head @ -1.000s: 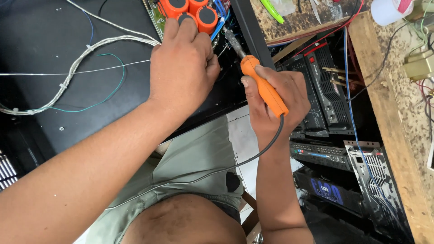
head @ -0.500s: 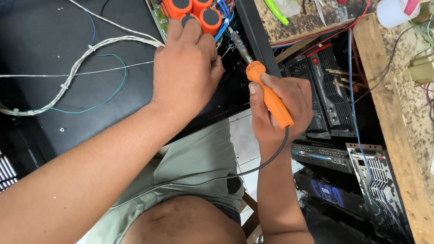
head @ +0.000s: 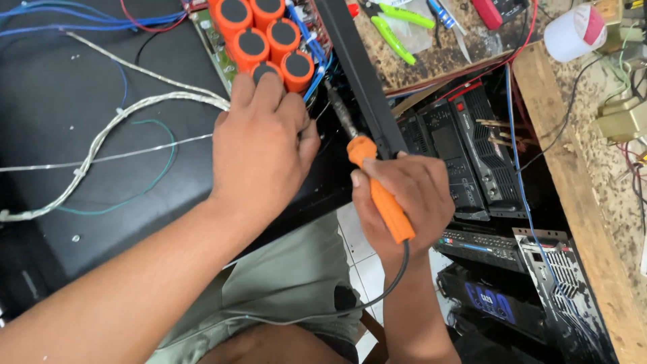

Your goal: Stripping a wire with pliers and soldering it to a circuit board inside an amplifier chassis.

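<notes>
orange capacitors [head: 259, 37], orange-handled soldering iron [head: 379, 192], green pliers [head: 394, 30]

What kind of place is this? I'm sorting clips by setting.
Probably an electronics repair workshop: the right hand holds a soldering iron by orange capacitors under the left hand, with stacked amplifier units beside a wooden bench.

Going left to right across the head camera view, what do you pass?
White wire bundle → left hand → orange-handled soldering iron in the right hand → stacked black electronics units → wooden bench edge.

Orange-handled soldering iron [head: 377, 185] tilted, tip toward orange capacitors [head: 264, 34].
</notes>
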